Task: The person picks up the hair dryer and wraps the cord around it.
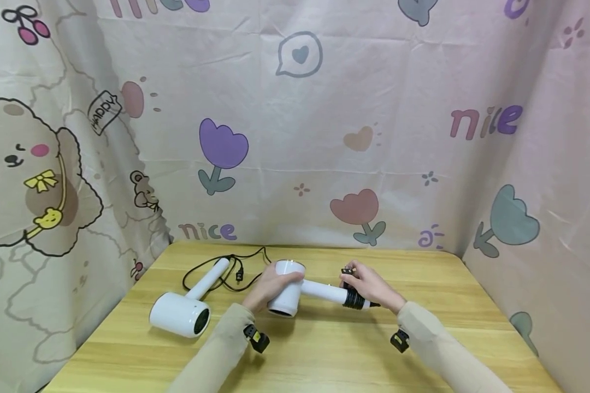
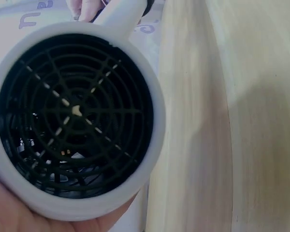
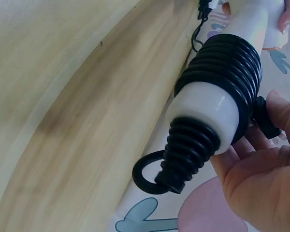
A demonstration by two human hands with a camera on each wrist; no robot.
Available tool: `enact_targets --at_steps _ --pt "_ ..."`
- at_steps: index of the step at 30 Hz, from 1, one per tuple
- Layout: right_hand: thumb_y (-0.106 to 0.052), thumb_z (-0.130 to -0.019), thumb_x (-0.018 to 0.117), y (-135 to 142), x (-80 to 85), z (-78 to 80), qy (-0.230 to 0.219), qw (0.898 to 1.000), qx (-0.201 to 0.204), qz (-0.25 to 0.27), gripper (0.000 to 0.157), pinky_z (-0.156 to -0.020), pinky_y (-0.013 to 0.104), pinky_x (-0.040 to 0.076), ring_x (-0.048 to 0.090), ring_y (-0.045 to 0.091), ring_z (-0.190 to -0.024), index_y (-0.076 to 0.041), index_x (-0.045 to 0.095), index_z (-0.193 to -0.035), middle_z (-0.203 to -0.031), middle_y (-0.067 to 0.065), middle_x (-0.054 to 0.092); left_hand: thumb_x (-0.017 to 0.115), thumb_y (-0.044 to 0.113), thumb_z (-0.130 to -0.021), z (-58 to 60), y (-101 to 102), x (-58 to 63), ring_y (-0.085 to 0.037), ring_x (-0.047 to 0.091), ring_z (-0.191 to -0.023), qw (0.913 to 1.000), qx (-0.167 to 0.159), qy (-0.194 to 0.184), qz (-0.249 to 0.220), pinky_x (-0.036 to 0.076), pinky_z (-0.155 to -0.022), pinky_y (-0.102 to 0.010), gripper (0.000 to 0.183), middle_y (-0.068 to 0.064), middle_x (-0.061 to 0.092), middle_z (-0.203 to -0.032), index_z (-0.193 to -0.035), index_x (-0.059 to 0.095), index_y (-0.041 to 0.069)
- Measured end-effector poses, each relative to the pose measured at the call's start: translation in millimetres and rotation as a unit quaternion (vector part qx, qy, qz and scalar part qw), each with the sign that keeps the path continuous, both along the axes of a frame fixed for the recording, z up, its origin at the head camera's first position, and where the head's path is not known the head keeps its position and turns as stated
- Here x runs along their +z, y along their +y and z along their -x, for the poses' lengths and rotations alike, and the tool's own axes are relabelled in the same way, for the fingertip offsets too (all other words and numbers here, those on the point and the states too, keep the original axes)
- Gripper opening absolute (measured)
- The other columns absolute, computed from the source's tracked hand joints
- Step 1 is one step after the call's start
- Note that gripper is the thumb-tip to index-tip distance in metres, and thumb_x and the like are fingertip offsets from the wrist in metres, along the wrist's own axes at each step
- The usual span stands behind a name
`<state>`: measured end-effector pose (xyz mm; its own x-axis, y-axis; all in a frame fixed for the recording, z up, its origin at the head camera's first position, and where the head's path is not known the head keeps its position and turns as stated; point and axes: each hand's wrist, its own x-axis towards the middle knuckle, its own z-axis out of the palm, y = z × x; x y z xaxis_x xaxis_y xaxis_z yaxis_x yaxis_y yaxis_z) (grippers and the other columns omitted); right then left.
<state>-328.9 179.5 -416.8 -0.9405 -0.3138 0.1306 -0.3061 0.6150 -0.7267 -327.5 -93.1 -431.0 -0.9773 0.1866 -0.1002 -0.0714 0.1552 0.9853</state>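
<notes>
A white hair dryer (image 1: 289,295) is held up over the wooden table. My left hand (image 1: 267,285) grips it round the barrel, thumb across the near side; in the left wrist view the dark round grille (image 2: 77,113) faces the camera. The handle points right, with black cord (image 1: 353,299) wound in tight coils near its end. At that end, my right hand (image 1: 372,285) pinches the black plug (image 1: 347,271) between thumb and fingers. In the right wrist view, the ribbed cord sleeve (image 3: 188,150) sticks out of the handle's end and the plug (image 3: 266,118) lies beside the coils.
A second white hair dryer (image 1: 177,315) lies on the table (image 1: 373,355) at the left, handle pointing back. Its loose black cord (image 1: 187,275) loops behind it, with a plug (image 1: 239,274) on the table. A printed cloth (image 1: 295,136) hangs round the back and sides.
</notes>
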Motion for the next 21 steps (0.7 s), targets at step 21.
enact_targets --at_steps 21 --pt "-0.022 -0.091 0.07 -6 -0.5 -10.5 0.086 0.991 0.063 -0.083 0.04 -0.06 0.025 0.049 0.054 0.011 -0.068 -0.008 0.038 -0.111 -0.085 0.003 0.057 0.078 0.046 -0.078 7.4 9 -10.9 -0.026 0.067 -0.079 0.9987 0.021 -0.014 -0.044 0.062 -0.064 -0.041 0.084 -0.019 0.062 -0.105 -0.137 0.038 0.002"
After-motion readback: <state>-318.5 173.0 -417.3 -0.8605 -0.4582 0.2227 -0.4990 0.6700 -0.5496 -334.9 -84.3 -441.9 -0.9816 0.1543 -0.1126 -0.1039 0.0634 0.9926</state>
